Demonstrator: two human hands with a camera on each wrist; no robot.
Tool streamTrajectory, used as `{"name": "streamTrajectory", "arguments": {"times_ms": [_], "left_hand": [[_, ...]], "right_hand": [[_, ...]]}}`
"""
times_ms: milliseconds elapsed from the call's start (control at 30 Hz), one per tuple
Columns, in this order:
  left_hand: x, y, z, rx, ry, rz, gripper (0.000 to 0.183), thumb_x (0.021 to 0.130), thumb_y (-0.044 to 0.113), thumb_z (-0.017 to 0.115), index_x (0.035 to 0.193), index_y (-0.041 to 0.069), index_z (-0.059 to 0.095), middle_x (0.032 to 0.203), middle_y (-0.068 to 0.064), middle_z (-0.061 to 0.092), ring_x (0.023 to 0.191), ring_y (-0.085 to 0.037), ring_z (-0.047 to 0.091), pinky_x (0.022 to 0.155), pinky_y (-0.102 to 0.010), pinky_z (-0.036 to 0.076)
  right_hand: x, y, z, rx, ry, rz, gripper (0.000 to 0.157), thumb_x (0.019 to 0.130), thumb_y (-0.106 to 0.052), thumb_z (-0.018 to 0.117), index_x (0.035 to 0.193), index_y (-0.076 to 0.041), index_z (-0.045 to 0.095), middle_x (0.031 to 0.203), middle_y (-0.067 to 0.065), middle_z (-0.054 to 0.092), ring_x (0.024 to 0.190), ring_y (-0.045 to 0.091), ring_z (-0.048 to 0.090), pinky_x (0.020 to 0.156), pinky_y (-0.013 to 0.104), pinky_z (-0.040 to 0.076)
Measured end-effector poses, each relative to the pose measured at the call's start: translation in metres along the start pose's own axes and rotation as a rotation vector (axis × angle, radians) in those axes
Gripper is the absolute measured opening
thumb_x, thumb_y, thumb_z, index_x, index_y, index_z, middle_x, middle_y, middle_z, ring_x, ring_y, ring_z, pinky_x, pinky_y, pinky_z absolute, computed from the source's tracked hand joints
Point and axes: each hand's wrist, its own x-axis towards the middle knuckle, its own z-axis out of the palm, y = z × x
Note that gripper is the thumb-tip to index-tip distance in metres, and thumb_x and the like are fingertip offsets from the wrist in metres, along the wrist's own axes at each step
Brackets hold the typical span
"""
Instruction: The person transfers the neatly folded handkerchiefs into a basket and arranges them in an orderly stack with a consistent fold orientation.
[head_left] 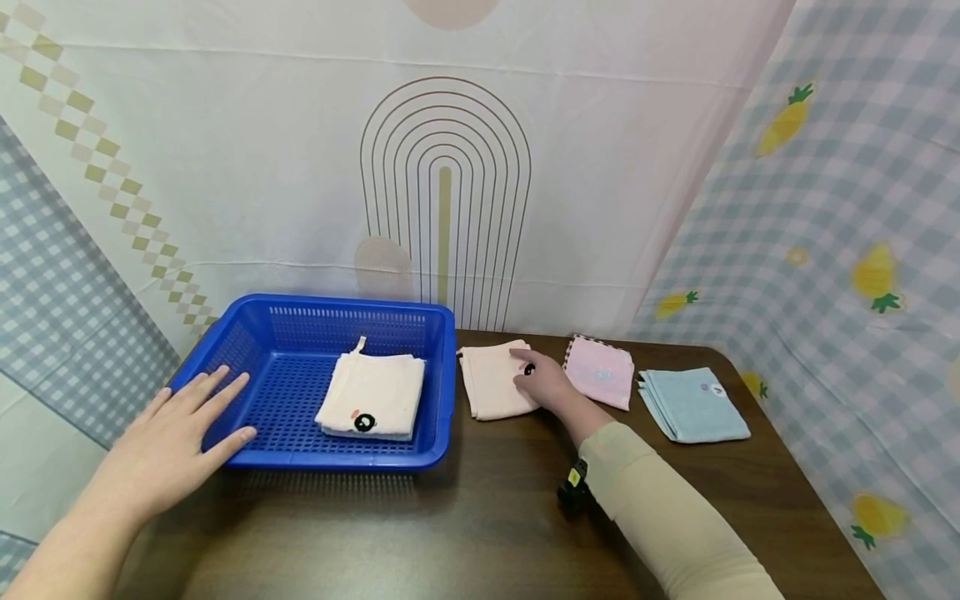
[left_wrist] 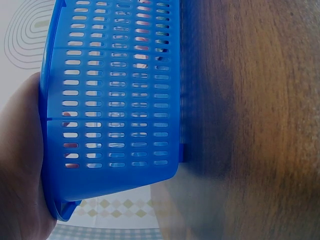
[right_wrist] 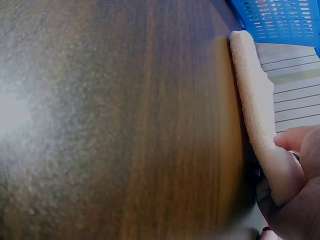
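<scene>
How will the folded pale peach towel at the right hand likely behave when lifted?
The pale peach towel probably sags, since its fabric bulges at the right hand. Its textured surface suggests little slipping. Folded flat, it seems unlikely to roll.

basket [head_left: 337,459]: 1 | table [head_left: 495,533]: 1 | table cloths [head_left: 693,408]: 3 | basket cloths [head_left: 375,383]: at least 1

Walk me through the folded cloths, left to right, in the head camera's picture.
Cream cloth in the blue basket → pale peach cloth, with the right hand at its right edge → pink cloth → light blue cloth.
</scene>
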Motion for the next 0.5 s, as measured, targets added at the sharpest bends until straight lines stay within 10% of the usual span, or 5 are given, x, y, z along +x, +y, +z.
{"name": "streamTrajectory", "arguments": {"times_ms": [500], "left_hand": [[0.0000, 0.0016, -0.0013, 0.004, 0.005, -0.001, 0.079, 0.096, 0.058, 0.054, 0.158, 0.015, 0.029, 0.157, -0.025, 0.030, 0.139, -0.051, 0.030, 0.117, -0.048, -0.017]], "right_hand": [[-0.0054, 0.0016, -0.0009, 0.047, 0.058, -0.022, 0.053, 0.095, -0.016, 0.063, 0.146, -0.024, 0.052, 0.155, 0.013, 0.040, 0.140, 0.030, 0.038, 0.106, 0.046, 0.040]]}}
